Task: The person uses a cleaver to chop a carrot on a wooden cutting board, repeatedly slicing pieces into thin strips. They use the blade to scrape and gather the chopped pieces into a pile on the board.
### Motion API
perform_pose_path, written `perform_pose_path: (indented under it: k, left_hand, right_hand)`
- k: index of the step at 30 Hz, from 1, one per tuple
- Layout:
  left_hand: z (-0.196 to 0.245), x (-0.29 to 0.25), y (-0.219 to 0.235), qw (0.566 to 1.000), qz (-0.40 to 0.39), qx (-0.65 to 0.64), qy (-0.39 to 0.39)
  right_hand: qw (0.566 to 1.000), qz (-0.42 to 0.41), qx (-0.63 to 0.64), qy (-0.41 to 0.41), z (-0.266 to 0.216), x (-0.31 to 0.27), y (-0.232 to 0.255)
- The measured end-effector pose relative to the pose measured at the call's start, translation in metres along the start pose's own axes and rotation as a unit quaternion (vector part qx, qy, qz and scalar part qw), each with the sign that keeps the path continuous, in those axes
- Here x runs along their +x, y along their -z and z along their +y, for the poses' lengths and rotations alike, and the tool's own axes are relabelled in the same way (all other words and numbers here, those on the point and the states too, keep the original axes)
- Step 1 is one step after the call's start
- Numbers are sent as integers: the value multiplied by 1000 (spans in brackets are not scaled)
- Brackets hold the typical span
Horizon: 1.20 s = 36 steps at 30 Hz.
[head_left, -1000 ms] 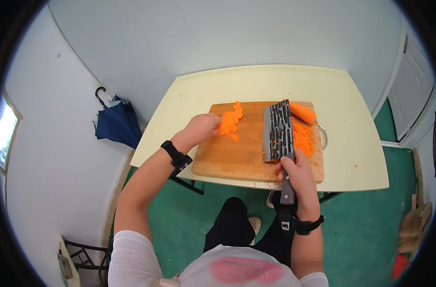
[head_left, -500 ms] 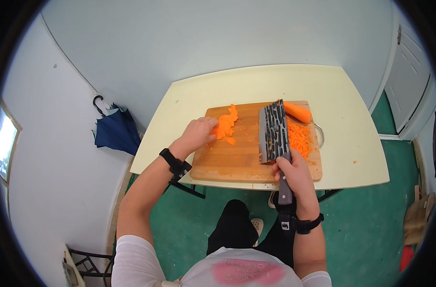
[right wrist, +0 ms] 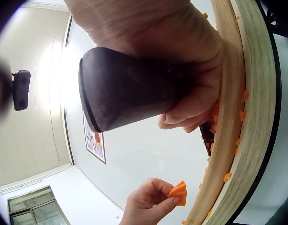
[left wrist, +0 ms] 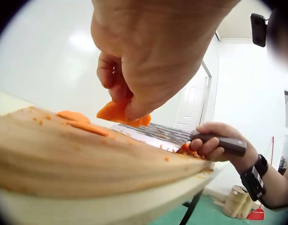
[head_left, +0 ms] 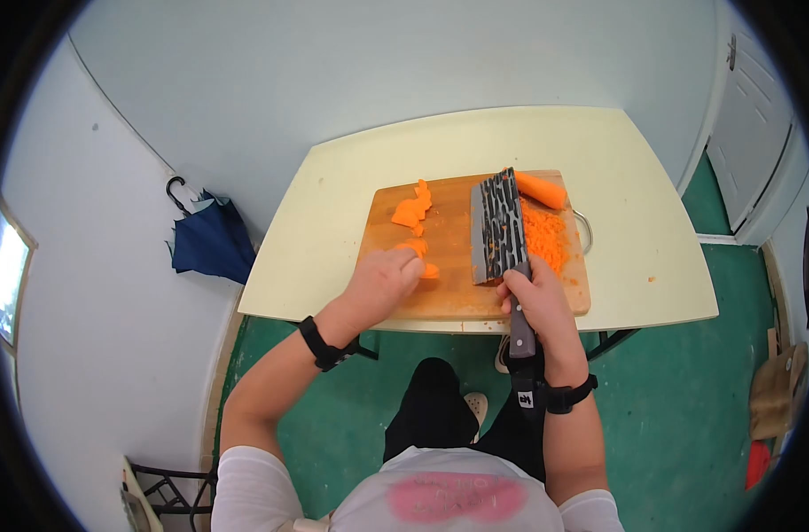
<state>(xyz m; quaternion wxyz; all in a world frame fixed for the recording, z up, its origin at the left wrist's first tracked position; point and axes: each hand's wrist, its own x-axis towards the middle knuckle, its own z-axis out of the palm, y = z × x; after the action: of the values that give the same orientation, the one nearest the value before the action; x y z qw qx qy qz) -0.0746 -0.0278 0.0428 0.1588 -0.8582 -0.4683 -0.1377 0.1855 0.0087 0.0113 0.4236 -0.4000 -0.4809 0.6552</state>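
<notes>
My left hand (head_left: pixel 382 282) pinches a few carrot slices (left wrist: pixel 117 112) between thumb and fingers, just above the near left part of the wooden cutting board (head_left: pixel 453 222). Other carrot slices (head_left: pixel 410 213) lie overlapped on the board beyond that hand. My right hand (head_left: pixel 544 306) grips the dark handle of a cleaver (head_left: pixel 502 226). Its broad, black-patterned blade rests over the board, pointing away from me. Right of the blade sits a heap of finely cut carrot (head_left: pixel 546 238), and a thick carrot piece (head_left: pixel 543 191) lies at the far right corner.
The board lies on a pale yellow table (head_left: pixel 333 195) near its front edge, with a metal ring handle (head_left: pixel 585 232) on the board's right side. Carrot crumbs dot the board. A blue umbrella (head_left: pixel 211 238) leans by the wall at left.
The left hand has drawn back toward me from the row of slices, bringing some slices with it and leaving the others behind. The right hand keeps its hold on the cleaver.
</notes>
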Motion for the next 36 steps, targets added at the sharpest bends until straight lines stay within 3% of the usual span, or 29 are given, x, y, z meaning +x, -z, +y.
perform_pose_path:
  k: [2,6,8,15,18,20,26,36]
  left_hand:
    - [7,-3,-12,999,27,-3,-41]
    - [23,-11,-12,999,29,4,-38]
    - [26,-14,-12,999,39,-36,8]
    - [33,-12,10,996,-3,-89,31]
    - [12,-9,16,993,-28,-71,87]
    - [-5,-2,15,965,-144,-128,176]
    - [-20,11,13,954,-194,-166,157]
    - [-27,23,0,967,-153,-117,166]
  right_hand:
    - [1000,-6,1,11,3,1,1]
    - [1000,-12,17,20,3,2,2]
    - [1000,-7,8,10,2,0,1]
    - [1000,-8,4,7,1,0,1]
    - [1000,-4,-1,6,2,0,1]
    - [1000,-5,0,1,1,0,1]
    - [1000,-4,-2,6,2,1,1]
    - [1000,-5,-11,4,0,0,2]
